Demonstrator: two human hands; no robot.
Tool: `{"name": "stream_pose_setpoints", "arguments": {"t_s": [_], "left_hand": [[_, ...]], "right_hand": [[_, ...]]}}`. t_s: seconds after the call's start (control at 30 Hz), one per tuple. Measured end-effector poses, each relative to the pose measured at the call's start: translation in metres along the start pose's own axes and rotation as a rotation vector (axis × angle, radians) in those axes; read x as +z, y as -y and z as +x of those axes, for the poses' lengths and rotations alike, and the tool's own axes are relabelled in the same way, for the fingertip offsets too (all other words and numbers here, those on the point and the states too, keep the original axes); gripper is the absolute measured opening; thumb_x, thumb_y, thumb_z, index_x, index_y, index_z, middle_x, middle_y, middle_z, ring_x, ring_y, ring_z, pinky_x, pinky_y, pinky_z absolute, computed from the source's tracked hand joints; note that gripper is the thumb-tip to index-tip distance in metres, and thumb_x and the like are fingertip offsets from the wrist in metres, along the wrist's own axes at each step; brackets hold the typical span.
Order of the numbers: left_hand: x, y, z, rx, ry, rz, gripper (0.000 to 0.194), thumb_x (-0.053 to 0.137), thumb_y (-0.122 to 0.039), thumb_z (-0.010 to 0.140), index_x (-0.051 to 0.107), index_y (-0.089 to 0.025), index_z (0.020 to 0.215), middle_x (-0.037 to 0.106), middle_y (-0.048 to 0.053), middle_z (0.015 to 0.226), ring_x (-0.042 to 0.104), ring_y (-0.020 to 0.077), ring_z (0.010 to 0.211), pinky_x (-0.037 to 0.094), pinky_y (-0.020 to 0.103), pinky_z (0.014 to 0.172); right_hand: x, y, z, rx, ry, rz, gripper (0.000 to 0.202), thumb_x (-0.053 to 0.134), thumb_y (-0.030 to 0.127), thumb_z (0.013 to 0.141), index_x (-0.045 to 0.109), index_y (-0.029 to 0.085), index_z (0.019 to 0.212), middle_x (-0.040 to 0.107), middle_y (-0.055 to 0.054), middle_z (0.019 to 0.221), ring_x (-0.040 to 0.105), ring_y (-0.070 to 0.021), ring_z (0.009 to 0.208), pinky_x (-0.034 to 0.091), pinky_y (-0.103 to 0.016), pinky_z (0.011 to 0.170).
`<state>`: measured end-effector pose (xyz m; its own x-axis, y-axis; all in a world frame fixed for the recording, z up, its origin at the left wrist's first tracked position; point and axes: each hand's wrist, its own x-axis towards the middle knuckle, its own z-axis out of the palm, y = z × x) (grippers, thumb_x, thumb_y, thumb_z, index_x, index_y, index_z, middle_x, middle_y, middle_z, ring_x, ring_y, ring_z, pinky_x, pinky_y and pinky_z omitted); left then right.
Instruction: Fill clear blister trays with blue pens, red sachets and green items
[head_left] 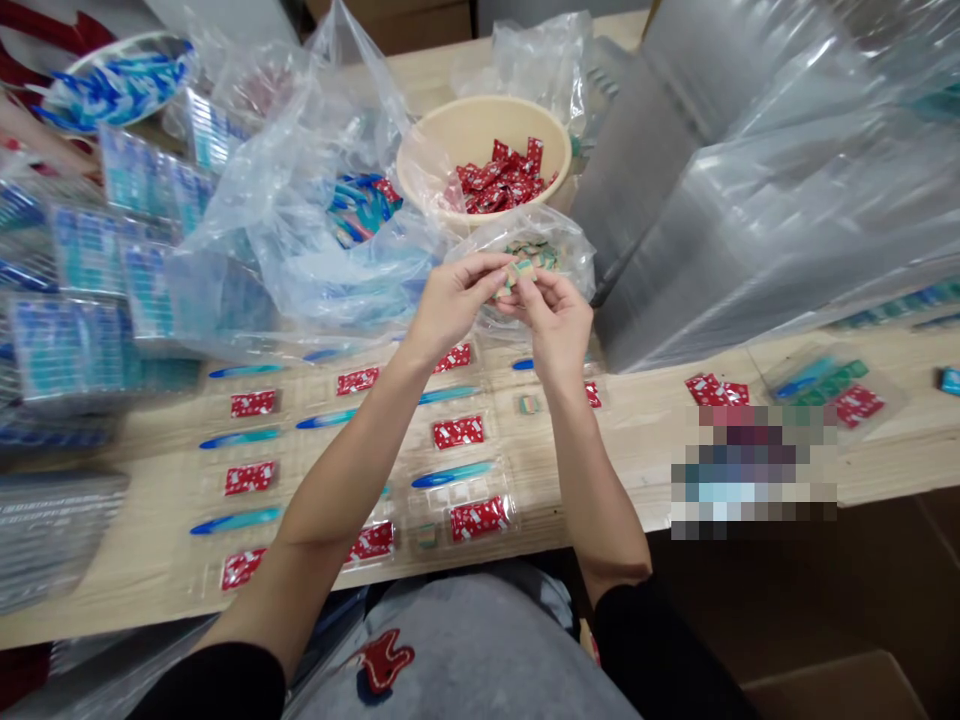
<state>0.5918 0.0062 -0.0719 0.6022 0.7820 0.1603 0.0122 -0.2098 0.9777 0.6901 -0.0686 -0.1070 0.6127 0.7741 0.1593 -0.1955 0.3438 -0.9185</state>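
Your left hand (454, 300) and right hand (561, 322): both nearly closed, small striped pieces (523, 271) pinched between thumbs and fingertips. Pieces are up off the desk (634, 430), in front of a clear bag (579, 245) with similar ones inside. Behind that, toward the desk's far edge, cream basin (480, 112) of red packets (510, 182). Under your forearms, toward the near edge, clear trays (511, 500) carry blue pens (452, 474) and more red packets.
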Motion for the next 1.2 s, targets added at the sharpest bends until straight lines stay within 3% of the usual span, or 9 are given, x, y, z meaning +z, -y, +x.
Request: {"name": "stream_pose_setpoints", "arguments": {"t_s": [0.23,0.43,0.7,1.0,1.2], "left_hand": [[0.003,0.017,0.002,0.092,-0.084,-0.051,0.008,0.070,-0.026,0.081,0.067,-0.020,0.087,0.072,0.001,0.088,0.068,0.0132,0.082,0.055,0.027,0.078],[0.007,0.025,0.004,0.218,-0.234,-0.066,0.015,0.070,-0.035,0.082,0.064,-0.023,0.090,0.070,0.000,0.089,0.068,0.0148,0.091,0.055,0.029,0.085],[0.025,0.020,-0.005,0.321,-0.349,-0.002,0.014,0.066,-0.036,0.085,0.065,-0.024,0.092,0.069,-0.002,0.089,0.067,0.0126,0.088,0.053,0.026,0.084],[0.010,0.008,-0.010,0.217,-0.240,-0.066,0.021,0.060,-0.042,0.087,0.067,-0.022,0.088,0.071,0.000,0.088,0.067,0.0122,0.083,0.054,0.026,0.080],[0.004,-0.005,-0.021,0.239,-0.182,0.040,0.023,0.067,-0.044,0.082,0.068,-0.021,0.086,0.072,0.001,0.085,0.067,0.0133,0.080,0.055,0.026,0.076]], "right_hand": [[-0.003,0.001,0.001,0.001,-0.029,-0.027,0.038,0.073,0.055,0.071,0.061,0.023,0.089,0.067,0.005,0.079,0.069,-0.0097,0.070,0.060,-0.026,0.075],[-0.003,-0.001,-0.001,0.018,-0.051,-0.003,0.037,0.073,0.054,0.071,0.058,0.023,0.084,0.066,0.004,0.076,0.070,-0.0125,0.075,0.060,-0.029,0.078],[0.006,0.006,-0.008,0.091,0.083,0.127,0.048,0.075,0.060,0.066,0.057,0.023,0.092,0.071,0.002,0.086,0.072,-0.0146,0.083,0.060,-0.031,0.081],[0.003,0.015,-0.007,0.089,0.013,0.164,0.045,0.079,0.054,0.063,0.056,0.023,0.087,0.070,0.005,0.074,0.071,-0.0125,0.069,0.061,-0.028,0.074],[0.006,0.025,-0.015,0.057,0.042,0.090,0.044,0.078,0.055,0.064,0.058,0.023,0.087,0.070,0.004,0.076,0.072,-0.0145,0.075,0.062,-0.028,0.071]]}}
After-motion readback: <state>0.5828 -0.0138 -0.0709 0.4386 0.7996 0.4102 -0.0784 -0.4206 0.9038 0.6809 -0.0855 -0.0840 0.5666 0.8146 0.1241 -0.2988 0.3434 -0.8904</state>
